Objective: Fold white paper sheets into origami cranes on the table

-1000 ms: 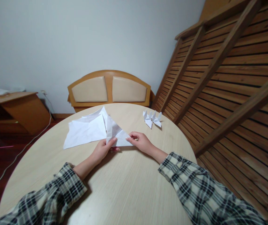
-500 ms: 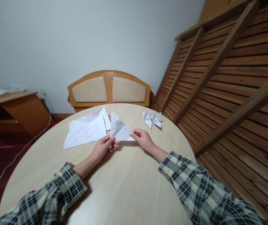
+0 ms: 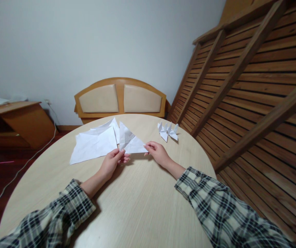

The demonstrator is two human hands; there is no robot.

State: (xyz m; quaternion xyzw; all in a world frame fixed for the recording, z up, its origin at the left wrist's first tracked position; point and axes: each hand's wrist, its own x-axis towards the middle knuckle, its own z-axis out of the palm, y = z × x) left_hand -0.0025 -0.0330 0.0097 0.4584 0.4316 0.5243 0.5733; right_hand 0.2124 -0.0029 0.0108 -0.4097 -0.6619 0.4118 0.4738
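Between my hands is a white sheet of paper (image 3: 131,140) folded into a triangle, with crease lines across its face. My left hand (image 3: 114,161) pinches its lower left corner between thumb and fingers. At the lower right corner, my right hand (image 3: 157,152) grips the paper by the fingertips. Several loose white paper sheets (image 3: 93,146) lie overlapping on the table just beyond my left hand. Small folded paper cranes (image 3: 168,131) stand close together past my right hand.
Everything rests on a round pale wooden table (image 3: 142,206). Behind it stands a wooden headboard (image 3: 120,98) with cream panels. A slatted wooden frame (image 3: 246,93) leans along the right side. At the left are a low wooden desk (image 3: 26,120) and a white cable (image 3: 21,168).
The folded paper has shifted slightly left, and its lower edge looks wider between my hands. My left hand has moved a little left; the right hand is nearly where it was.
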